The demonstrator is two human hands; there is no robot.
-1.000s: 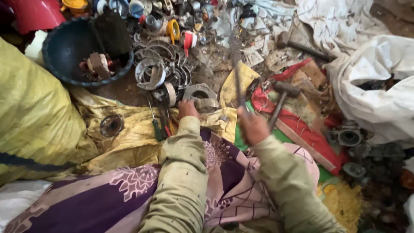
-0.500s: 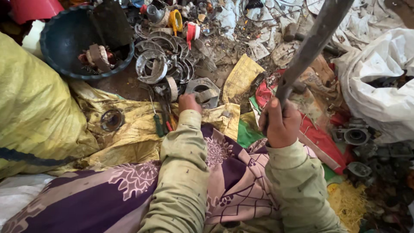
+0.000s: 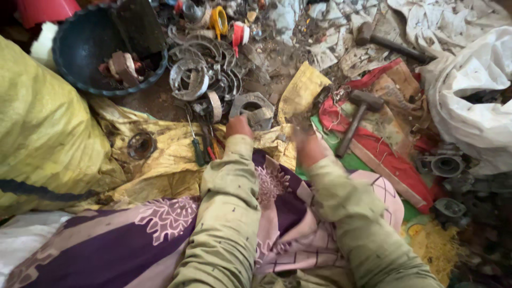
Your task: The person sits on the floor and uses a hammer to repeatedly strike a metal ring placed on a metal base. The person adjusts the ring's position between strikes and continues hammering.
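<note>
Lighting is soft, even daylight with no single visible source; the view is moderately bright overall. The white sack (image 3: 474, 101) reads brightest and is near overexposure on its upper folds. Left of the white sack, across the scrap, the dark bowl (image 3: 90, 48) holds deep shadow inside and little detail. Shadows are faint and short. Motion blur smears the right hand (image 3: 309, 146); the left hand (image 3: 238, 128) is sharper. Corners below the white sack darken and soften. No strong glare; metal rings (image 3: 189, 80) show dull highlights only. Fine detail is compressed and grainy.
</note>
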